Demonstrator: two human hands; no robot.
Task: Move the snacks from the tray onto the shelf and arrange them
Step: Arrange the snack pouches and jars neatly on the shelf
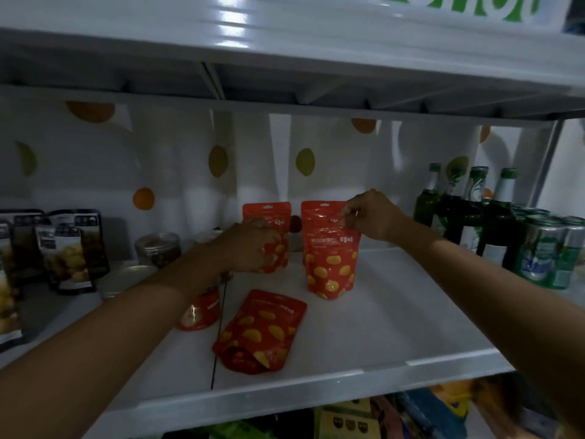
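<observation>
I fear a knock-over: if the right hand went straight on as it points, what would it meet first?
The upright red pouch: the right hand pinches its top corner, so it would push that first. Depth beyond is unclear.

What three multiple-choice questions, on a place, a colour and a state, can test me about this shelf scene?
1. Where do the green bottles stand on the shelf? A left end B right end C front middle
2. What colour is the front pouch? A blue B red C white
3. How is the right pouch, under the right hand? A upright B flat C upside down
Answers: B, beside the cans at the right; B, red with yellow shapes; A, it stands, the hand pinching its top.
</observation>
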